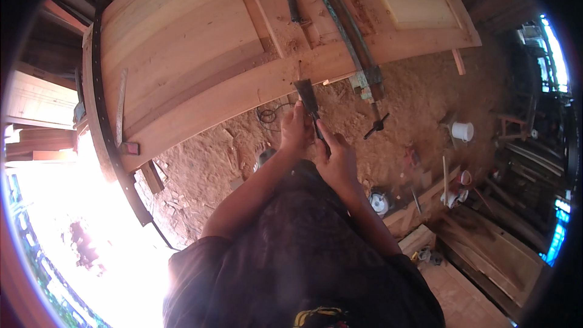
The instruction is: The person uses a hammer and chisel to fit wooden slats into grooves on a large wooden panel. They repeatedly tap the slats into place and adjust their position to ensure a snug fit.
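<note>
- Near edge of the panelled wooden door [182,61], running between a dark bar clamp [109,127] at left and a green bar clamp [338,21] at right
- Hammer [291,3] lying on the door, left of the green clamp, whose screw handle [376,126] projects past the edge; white bucket [463,132] farther right
- Broad-bladed chisel [307,96], tip overlapping the door's edge, contact indeterminable; right hand [338,161] closed around its handle; left hand [293,130] beside the blade, grip indeterminable
</note>
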Demonstrator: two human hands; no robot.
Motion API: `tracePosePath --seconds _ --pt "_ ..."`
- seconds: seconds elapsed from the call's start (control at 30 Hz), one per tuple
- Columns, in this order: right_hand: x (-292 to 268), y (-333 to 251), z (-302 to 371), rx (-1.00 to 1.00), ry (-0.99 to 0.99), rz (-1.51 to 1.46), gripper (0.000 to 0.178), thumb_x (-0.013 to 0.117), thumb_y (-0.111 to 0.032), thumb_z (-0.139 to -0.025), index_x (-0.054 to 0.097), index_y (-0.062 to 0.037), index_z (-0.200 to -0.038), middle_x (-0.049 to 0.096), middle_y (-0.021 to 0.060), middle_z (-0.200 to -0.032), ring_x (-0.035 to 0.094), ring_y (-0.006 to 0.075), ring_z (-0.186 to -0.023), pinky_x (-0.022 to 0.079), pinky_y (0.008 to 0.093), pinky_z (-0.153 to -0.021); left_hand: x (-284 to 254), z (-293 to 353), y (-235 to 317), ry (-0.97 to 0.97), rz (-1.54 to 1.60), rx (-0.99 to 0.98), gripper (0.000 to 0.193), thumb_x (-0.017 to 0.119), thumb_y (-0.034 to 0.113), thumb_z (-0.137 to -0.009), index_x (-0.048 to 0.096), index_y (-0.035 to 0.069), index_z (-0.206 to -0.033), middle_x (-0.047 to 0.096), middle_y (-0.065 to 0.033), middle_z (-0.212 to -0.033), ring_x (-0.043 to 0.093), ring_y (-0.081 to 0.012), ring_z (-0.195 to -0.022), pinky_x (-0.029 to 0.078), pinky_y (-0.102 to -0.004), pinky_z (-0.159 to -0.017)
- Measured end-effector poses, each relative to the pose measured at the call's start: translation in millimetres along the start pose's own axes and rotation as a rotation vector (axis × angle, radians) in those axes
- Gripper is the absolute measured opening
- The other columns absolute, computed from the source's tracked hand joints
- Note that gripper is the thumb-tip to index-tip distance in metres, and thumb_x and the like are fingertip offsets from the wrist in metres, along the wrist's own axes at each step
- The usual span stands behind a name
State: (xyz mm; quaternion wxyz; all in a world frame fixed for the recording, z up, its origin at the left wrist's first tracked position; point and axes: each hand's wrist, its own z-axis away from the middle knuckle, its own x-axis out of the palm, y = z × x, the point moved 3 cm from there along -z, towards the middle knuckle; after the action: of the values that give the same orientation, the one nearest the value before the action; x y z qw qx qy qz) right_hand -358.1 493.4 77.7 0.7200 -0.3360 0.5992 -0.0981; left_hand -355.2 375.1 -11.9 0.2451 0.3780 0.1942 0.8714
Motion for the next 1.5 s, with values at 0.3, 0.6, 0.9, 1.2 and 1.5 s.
tracePosePath --seconds 0.3,0.6,0.9,1.2,1.5 --pt "0.7 -13.0 -22.2 0.062 -0.021 0.075 0.044 0.064 -0.016 -0.1 0.065 -0.0098 -0.143 0.07 0.0291 -0.092 0.07 0.0477 -0.086 0.056 0.0537 -0.077 -0.7 -7.8 -0.5 0.088 -0.184 0.092 0.041 0.051 0.038 -0.114 0.063 0.009 -0.088 0.052 0.0044 -0.074 0.045 -0.0076 -0.066 0.041 -0.0301 -0.06" --pt "9.7 -19.1 -25.9 0.048 0.009 0.114 0.045 0.064 -0.015 -0.099 0.065 -0.006 -0.143 0.07 0.0297 -0.095 0.07 0.0474 -0.088 0.055 0.0555 -0.077 -11.9 -19.8 -7.9 0.155 -0.324 0.142 0.043 0.053 0.039 -0.113 0.068 0.005 -0.09 0.06 0.0004 -0.076 0.052 -0.01 -0.069 0.045 -0.0312 -0.064" --pt "19.0 -11.2 -28.1 0.043 0.019 0.137 0.046 0.065 -0.014 -0.098 0.065 -0.0115 -0.144 0.07 0.0285 -0.094 0.069 0.0479 -0.085 0.055 0.0552 -0.075 -16.3 -20.1 0.3 0.212 -0.592 0.322 0.047 0.057 0.038 -0.11 0.066 -0.001 -0.086 0.058 -0.004 -0.07 0.051 -0.0123 -0.068 0.044 -0.0361 -0.061" --pt "26.5 -3.0 -27.2 0.081 -0.022 0.147 0.047 0.064 -0.02 -0.1 0.063 -0.0153 -0.147 0.069 0.027 -0.093 0.069 0.0473 -0.088 0.055 0.0567 -0.076 -26.5 -30.1 -8.1 0.248 -0.724 0.42 0.046 0.056 0.042 -0.108 0.069 0.0 -0.094 0.071 -0.0212 -0.083 0.069 -0.0381 -0.077 0.051 -0.0505 -0.071" --pt "12.2 -13.7 -24.4 0.018 -0.004 0.122 0.047 0.064 -0.021 -0.102 0.062 -0.0147 -0.148 0.068 0.027 -0.098 0.069 0.046 -0.092 0.055 0.0554 -0.078 -17.0 -22.0 -10.4 0.176 -0.284 0.044 0.047 0.054 0.047 -0.11 0.071 0.004 -0.102 0.068 -0.0035 -0.088 0.06 -0.0128 -0.079 0.05 -0.0343 -0.072"
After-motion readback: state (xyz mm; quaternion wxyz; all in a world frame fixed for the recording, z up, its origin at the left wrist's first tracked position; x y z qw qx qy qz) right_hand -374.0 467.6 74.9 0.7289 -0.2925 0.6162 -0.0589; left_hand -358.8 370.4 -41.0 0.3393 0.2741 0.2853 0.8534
